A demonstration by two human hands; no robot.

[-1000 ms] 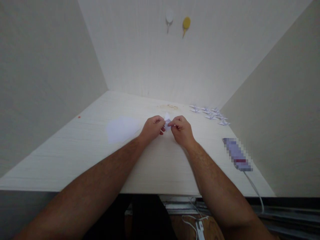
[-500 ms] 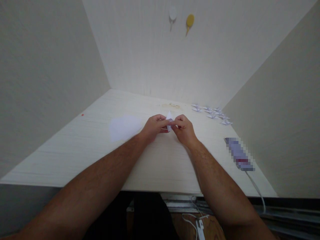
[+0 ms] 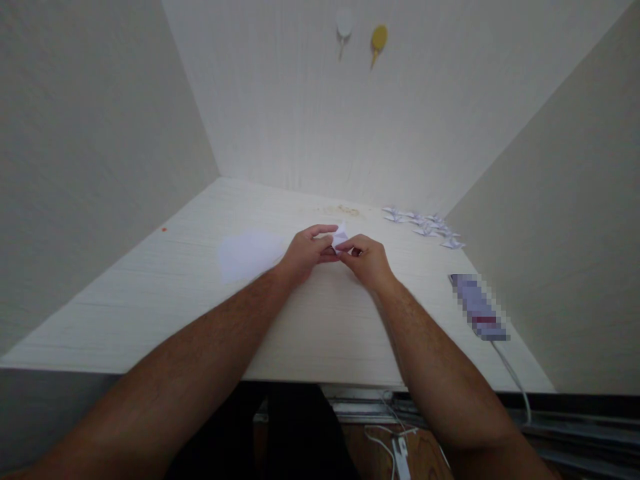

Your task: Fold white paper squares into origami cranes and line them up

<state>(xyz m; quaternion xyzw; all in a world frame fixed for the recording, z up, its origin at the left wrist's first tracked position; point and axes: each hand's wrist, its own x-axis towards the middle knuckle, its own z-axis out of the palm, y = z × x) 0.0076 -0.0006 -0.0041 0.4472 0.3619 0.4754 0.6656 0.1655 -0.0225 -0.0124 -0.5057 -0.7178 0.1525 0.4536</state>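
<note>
A small piece of folded white paper [image 3: 340, 235] is held between my two hands, just above the table [image 3: 320, 333]. My left hand [image 3: 309, 248] grips its left side, thumb in front and fingers behind. At its lower right edge, the thumb and index finger of my right hand [image 3: 367, 259] pinch the paper. Part of the paper is hidden by my fingers. Left of my left hand lie white paper sheets [image 3: 245, 253]. Several folded paper cranes [image 3: 425, 230] sit in a group at the back right of the table.
A phone-like device [image 3: 477, 308], blurred out, lies at the right with a white cable [image 3: 515, 377] running off the table edge. Walls enclose the table on three sides. A white hook [image 3: 344, 25] and a yellow hook [image 3: 379, 39] are on the back wall. Below is a power strip [image 3: 400, 457].
My right fingers have shifted slightly down along the paper, and its tilt has changed. My left index finger now stretches further along its upper side. Everything else stays put.
</note>
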